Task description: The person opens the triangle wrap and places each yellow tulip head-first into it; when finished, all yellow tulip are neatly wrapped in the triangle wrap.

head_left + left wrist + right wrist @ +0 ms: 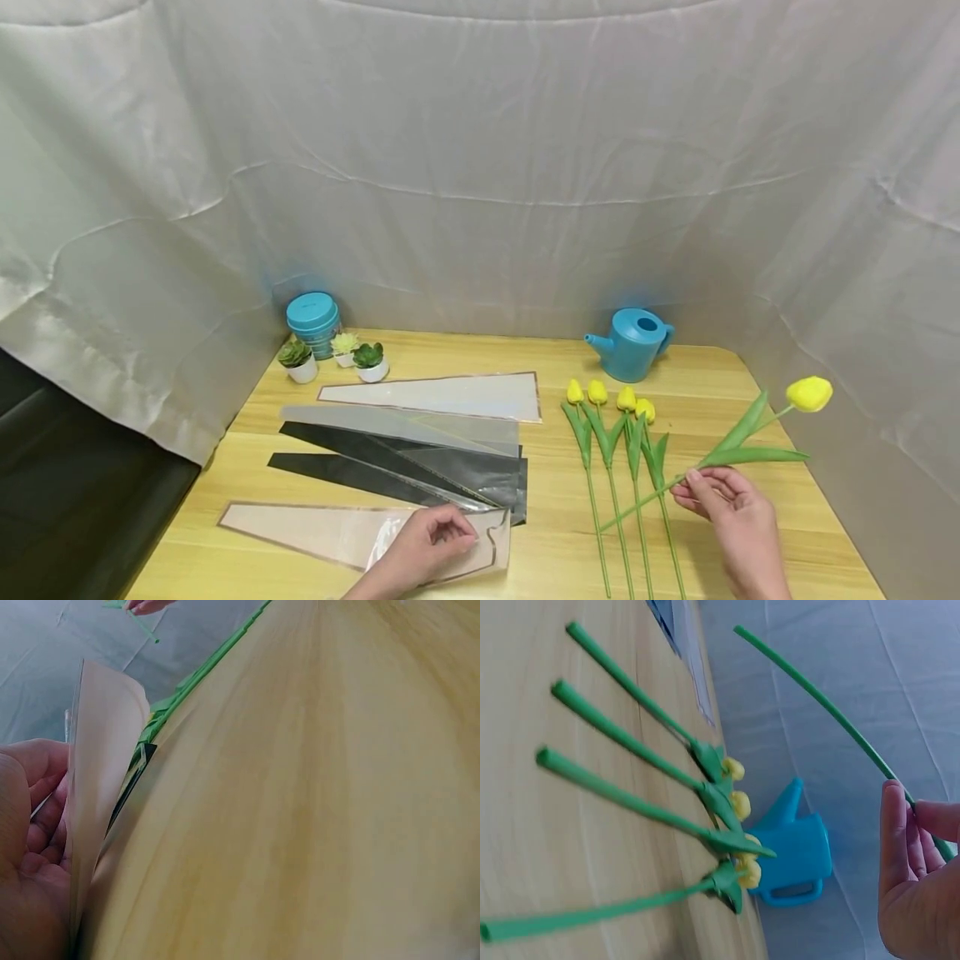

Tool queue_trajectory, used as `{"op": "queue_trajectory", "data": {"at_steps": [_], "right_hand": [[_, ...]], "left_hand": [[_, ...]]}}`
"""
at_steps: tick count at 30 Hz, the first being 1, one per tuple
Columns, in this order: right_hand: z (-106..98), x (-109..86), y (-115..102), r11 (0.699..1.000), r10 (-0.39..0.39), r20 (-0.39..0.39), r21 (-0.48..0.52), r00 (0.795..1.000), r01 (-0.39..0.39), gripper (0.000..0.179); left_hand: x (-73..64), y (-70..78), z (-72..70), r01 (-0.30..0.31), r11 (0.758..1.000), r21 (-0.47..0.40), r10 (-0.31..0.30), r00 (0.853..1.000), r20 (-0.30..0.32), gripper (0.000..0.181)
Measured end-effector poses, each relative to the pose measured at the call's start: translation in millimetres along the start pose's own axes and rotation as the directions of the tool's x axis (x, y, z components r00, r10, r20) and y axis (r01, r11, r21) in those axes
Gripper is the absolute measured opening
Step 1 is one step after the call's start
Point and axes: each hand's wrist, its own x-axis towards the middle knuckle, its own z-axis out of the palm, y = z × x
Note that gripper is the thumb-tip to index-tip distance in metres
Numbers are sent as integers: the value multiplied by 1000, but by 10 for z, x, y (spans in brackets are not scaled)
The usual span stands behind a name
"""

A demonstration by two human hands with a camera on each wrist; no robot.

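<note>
My right hand [738,521] pinches the stem of an artificial yellow tulip [808,394] between thumb and fingers, above the table. Its bloom points to the upper right and its green stem [825,705] slants down to the left. Several more yellow tulips [597,392] lie side by side to the left of that hand. At the table's front, my left hand [431,542] holds a clear flower sleeve with a pinkish border [307,529] near its wide end. In the left wrist view the sleeve [109,735] stands up from the table and partly hides the curled fingers.
Black and grey sleeves [405,458] lie overlapped behind the left hand, with a white sleeve [450,393] farther back. A blue watering can [633,346] stands at the back right. Small potted succulents [370,358] and a blue-lidded jar [313,321] stand back left. Grey curtains [510,167] enclose the table.
</note>
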Motion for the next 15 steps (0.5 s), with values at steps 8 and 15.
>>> {"op": "queue_trajectory", "data": {"at_steps": [8,15], "right_hand": [[219,-159,123,997,31,-17,65,999,-30,22],[433,-263,236,991,37,-3,128,999,-36,18]], "left_hand": [[10,29,35,36,998,-55,-39,997,-65,12],[-10,32,62,-17,998,-57,11,995,-104,6]]}}
